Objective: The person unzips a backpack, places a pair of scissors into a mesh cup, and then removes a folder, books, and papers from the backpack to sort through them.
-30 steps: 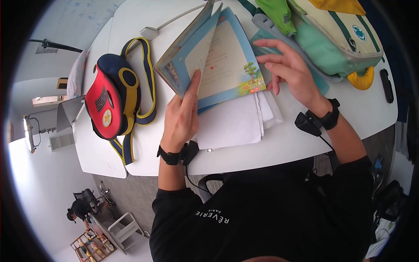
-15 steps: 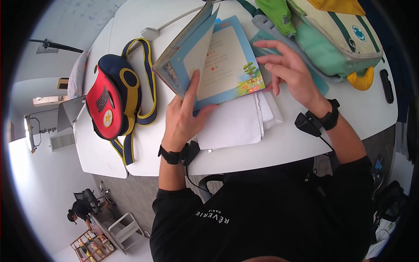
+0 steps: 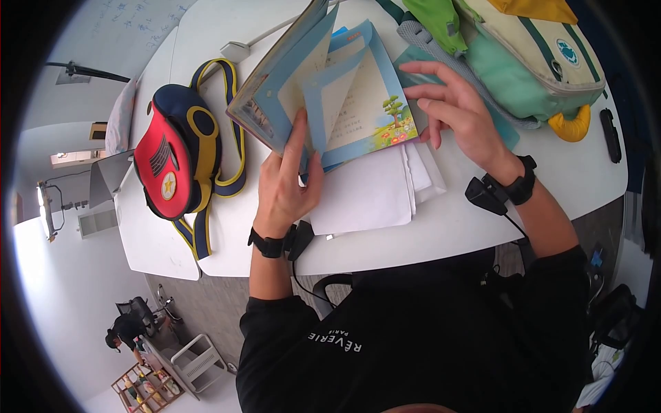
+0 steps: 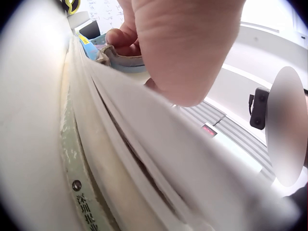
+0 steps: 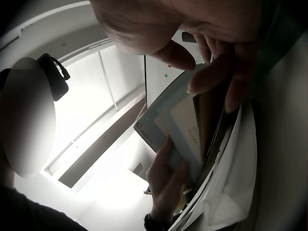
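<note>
An open picture book (image 3: 392, 103) with blue-bordered pages lies tilted over a stack of white papers (image 3: 361, 199). The left hand (image 3: 286, 186) grips the book's raised left part at its lower edge, thumb and index finger against the pages; a page stands partly lifted at the middle. Beside the book's right edge, the right hand (image 3: 465, 120) has its fingers loosely bent; the right wrist view shows this hand (image 5: 207, 48) by the book (image 5: 178, 125). In the left wrist view the left hand (image 4: 183, 43) is above the blurred paper stack (image 4: 130, 159).
A red and navy bag (image 3: 169, 162) with yellow-edged straps lies left on the white table (image 3: 275, 206). At the upper right sits a green and cream backpack (image 3: 544, 65), with a teal folder (image 3: 506, 131) beside it. A black object (image 3: 609, 135) lies near the right edge.
The left hand and the book's raised part have shifted slightly left. Another page has come up between the two sides. The right hand has stayed in place.
</note>
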`<state>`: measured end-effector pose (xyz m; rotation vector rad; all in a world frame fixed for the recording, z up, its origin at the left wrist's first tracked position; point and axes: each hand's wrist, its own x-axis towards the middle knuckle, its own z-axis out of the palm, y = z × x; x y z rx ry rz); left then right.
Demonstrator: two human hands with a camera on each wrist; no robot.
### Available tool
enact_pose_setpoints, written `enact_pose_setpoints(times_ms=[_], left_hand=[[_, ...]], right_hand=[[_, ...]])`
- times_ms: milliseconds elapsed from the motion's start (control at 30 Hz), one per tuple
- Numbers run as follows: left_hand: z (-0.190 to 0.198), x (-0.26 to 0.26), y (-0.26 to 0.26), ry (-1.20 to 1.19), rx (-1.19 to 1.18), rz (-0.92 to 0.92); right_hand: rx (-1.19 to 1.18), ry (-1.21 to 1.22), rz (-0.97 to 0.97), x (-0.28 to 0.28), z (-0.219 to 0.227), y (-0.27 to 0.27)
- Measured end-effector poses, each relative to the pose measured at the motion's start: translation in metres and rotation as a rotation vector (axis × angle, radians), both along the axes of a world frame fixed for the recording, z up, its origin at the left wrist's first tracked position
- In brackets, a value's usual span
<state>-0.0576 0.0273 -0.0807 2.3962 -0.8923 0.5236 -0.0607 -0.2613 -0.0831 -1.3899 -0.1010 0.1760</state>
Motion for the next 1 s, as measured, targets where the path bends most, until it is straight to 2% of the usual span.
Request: enact_pose_setpoints(times_ms=[100, 200, 333, 433, 533, 600, 633, 700, 833, 900, 1000], left_hand=[[0.006, -0.005, -0.001, 0.091, 0.028, 0.021], [0.005, -0.003, -0.004, 0.029, 0.045, 0.011], [-0.003, -0.004, 0.004, 0.092, 0.047, 0.053], [-0.007, -0.003, 0.008, 0.078, -0.035, 0.028], [0.001, -0.001, 0.008, 0.082, 0.045, -0.003], [0.012, 0.004, 0.002, -0.049, 0.161, -0.153], [0.012, 0.002, 0.002, -0.049, 0.161, -0.153], [0.010, -0.002, 0.002, 0.119, 0.189, -0.055], [0.010, -0.003, -0.004, 0.081, 0.157, -0.078], [0.007, -0.004, -0.004, 0.106, 0.097, -0.019], [0.002, -0.001, 0.000, 0.067, 0.129, -0.029]], right_hand=[[0.004, 0.009, 0.002, 0.000, 0.001, 0.000], [-0.002, 0.012, 0.001, 0.000, 0.001, 0.000], [-0.001, 0.004, 0.003, 0.001, 0.000, 0.000], [0.004, 0.007, 0.002, 0.001, -0.001, 0.000], [0.007, 0.017, -0.004, 0.000, 0.002, 0.001], [0.007, 0.024, -0.006, 0.000, 0.002, 0.002], [0.011, 0.026, -0.003, 0.000, 0.002, 0.001], [0.015, 0.028, 0.000, 0.000, 0.001, 0.001], [0.005, 0.019, 0.009, 0.001, 0.001, 0.000], [0.006, 0.018, 0.009, 0.001, 0.001, 0.000], [0.007, 0.013, 0.004, 0.001, 0.000, 0.001]])
